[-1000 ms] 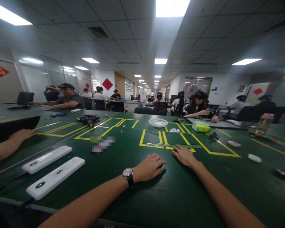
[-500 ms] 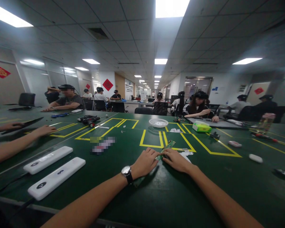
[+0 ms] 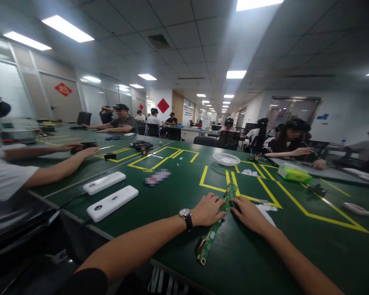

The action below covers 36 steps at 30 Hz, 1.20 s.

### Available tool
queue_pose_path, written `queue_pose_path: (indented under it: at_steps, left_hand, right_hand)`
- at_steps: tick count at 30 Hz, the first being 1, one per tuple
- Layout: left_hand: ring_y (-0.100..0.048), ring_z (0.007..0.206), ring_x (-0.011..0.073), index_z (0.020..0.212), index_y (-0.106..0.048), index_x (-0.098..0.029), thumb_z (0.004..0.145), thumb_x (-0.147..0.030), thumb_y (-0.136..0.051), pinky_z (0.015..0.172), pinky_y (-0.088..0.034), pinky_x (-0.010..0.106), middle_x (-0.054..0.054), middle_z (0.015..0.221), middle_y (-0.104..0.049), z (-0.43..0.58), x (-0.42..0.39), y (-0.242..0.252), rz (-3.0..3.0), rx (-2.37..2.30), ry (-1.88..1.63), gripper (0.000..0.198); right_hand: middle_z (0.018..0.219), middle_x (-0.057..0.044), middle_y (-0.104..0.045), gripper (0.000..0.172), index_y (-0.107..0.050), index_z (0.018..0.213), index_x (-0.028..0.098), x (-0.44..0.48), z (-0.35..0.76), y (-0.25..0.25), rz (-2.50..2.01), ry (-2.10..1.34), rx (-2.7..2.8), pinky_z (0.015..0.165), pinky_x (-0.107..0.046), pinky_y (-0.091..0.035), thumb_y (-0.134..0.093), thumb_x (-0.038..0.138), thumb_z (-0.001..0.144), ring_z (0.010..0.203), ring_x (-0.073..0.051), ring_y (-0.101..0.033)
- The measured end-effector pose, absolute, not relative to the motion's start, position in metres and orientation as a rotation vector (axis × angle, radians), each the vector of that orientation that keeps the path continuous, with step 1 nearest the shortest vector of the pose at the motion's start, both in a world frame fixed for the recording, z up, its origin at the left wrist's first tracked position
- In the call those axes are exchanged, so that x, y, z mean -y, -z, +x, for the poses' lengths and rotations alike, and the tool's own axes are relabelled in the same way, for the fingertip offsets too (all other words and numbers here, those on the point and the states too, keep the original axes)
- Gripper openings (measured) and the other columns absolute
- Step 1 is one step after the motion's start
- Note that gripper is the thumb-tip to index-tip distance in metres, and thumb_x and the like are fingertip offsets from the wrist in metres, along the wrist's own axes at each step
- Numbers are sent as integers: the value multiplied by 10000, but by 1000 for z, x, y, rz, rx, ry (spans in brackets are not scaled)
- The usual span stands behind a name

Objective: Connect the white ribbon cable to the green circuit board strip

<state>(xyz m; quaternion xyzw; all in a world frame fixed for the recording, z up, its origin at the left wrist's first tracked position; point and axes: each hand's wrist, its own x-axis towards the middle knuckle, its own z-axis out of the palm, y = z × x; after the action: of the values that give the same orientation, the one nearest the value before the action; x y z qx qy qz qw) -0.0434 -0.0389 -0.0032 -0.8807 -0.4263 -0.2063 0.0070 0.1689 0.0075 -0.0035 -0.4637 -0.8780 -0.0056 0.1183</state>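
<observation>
A long, narrow green circuit board (image 3: 213, 234) lies slantwise on the green table in front of me, its near end pointing towards me. A dark, brownish part sticks out from its left side near that end. My left hand (image 3: 207, 209), with a watch on the wrist, grips the board from the left, fingers and thumb closed over its middle. From the right, my right hand (image 3: 249, 212) holds the board's edge with curled fingertips. What lies under the fingertips is hidden. Right of this hand sits a piece of white paper or plastic (image 3: 268, 213), partly covered.
Two white power strips (image 3: 112, 203) lie to the left. Beyond the hands stand a clear plastic dish (image 3: 226, 159) and a green packet (image 3: 295, 173). Yellow tape (image 3: 215, 188) marks the table. A co-worker's arms (image 3: 60, 166) reach in from the left; another person (image 3: 290, 143) sits across.
The view has swung left and moved, showing more of the co-worker at left. My hands have drawn slightly apart, baring more of the circuit board, including its near end.
</observation>
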Motion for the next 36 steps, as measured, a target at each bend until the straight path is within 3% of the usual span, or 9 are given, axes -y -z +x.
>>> queue_pose_path:
  at_steps: [9, 14, 17, 19, 24, 36]
  left_hand:
    - [-455, 1134, 289, 1254, -475, -257, 877, -400, -499, 915, -409, 466, 75, 1196, -566, -43, 28, 10, -2846, 1538, 807, 403]
    - [-481, 1117, 260, 1240, -482, -225, 887, -396, -501, 927, -422, 411, 81, 1170, -575, -48, 24, 3, -2795, 1501, 834, 393]
    - [-480, 1119, 251, 1196, -508, -198, 923, -368, -438, 956, -402, 405, 100, 1167, -571, -63, 18, -10, -2578, 1578, 712, 329]
    - [-473, 1130, 263, 1176, -514, -224, 926, -391, -420, 930, -413, 418, 94, 1169, -570, -80, 12, -18, -2373, 1863, 514, 314]
    - [-488, 1112, 360, 1131, -547, -154, 902, -385, -431, 855, -416, 557, 193, 1165, -568, -133, -6, -26, -2095, 2230, 370, 345]
    - [-459, 1183, 365, 1215, -505, -213, 910, -452, -368, 859, -415, 556, 191, 1297, -499, -168, -24, -24, -1891, 2539, 314, 411]
  right_hand:
    - [1289, -142, -535, 447, -571, 1267, 159, -1, 156, 7, -1208, -56, 2611, 1039, -396, -353, -420, 370, 904, 1195, -267, -477]
    - [1300, -143, -527, 459, -573, 1272, 156, -3, 157, 9, -1206, -56, 2614, 1039, -395, -359, -409, 386, 911, 1201, -264, -475]
    - [1312, -144, -520, 470, -569, 1281, 148, -1, 157, 7, -1230, -59, 2615, 1039, -390, -361, -400, 389, 914, 1198, -263, -479]
    - [1328, -141, -510, 474, -562, 1291, 154, 1, 156, 5, -1246, -68, 2612, 1040, -390, -361, -397, 390, 914, 1207, -263, -473]
    - [1331, -139, -506, 479, -557, 1297, 156, 4, 156, 0, -1251, -98, 2617, 1032, -391, -371, -391, 394, 916, 1208, -263, -472]
    - [1336, -147, -496, 521, -540, 1313, 138, -4, 160, 8, -1214, -89, 2649, 1029, -408, -373, -369, 433, 919, 1217, -275, -463]
